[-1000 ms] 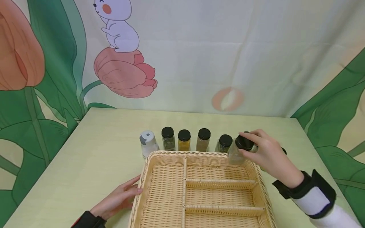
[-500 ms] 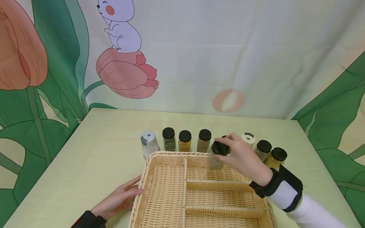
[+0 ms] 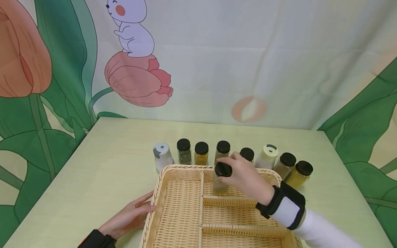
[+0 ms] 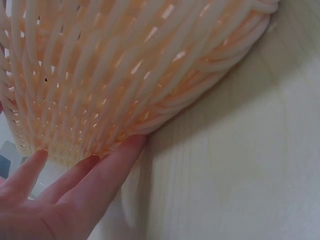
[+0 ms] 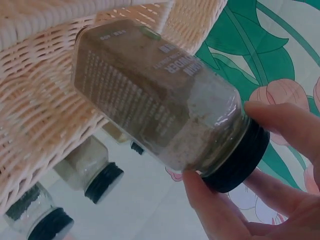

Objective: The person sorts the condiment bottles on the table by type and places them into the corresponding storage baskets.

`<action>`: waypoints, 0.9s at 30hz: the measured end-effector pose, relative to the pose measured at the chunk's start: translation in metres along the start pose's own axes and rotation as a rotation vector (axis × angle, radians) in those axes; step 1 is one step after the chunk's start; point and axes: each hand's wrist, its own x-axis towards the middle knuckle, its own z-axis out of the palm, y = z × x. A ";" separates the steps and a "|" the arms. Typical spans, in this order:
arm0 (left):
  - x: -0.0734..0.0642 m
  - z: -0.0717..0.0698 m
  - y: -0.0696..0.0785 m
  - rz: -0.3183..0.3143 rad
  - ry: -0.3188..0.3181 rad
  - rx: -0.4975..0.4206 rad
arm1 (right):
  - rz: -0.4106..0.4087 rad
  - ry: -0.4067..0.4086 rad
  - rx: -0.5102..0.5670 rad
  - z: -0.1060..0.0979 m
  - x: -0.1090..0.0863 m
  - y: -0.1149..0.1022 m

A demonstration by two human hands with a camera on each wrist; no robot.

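Observation:
My right hand pinches a glass spice jar of brown powder near its black lid. In the head view that jar is upright over the basket's far middle compartment, near the long divider. Its printed label faces the right wrist camera. My left hand touches the left side of the wicker basket, the thumb at the rim. In the left wrist view its straight fingers press against the woven outer wall.
Behind the basket stands a row of jars: a white-capped one, a green herb jar, a yellow one and several more. At its right end are a pale-capped jar and a yellow-brown jar. A printed cloth hangs behind the table.
My right hand has carried the spice jar leftward and a little nearer, from the basket's far right corner to beside the long divider. My left hand and the basket keep their place.

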 end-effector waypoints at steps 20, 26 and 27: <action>0.002 -0.002 -0.003 0.008 -0.020 -0.020 | -0.010 -0.017 0.041 0.033 0.005 0.002; 0.003 -0.002 -0.003 0.004 -0.012 -0.022 | -0.002 -0.040 0.029 0.041 0.005 0.003; 0.003 -0.002 -0.003 0.004 -0.009 -0.020 | 0.005 -0.046 0.036 0.042 0.005 0.003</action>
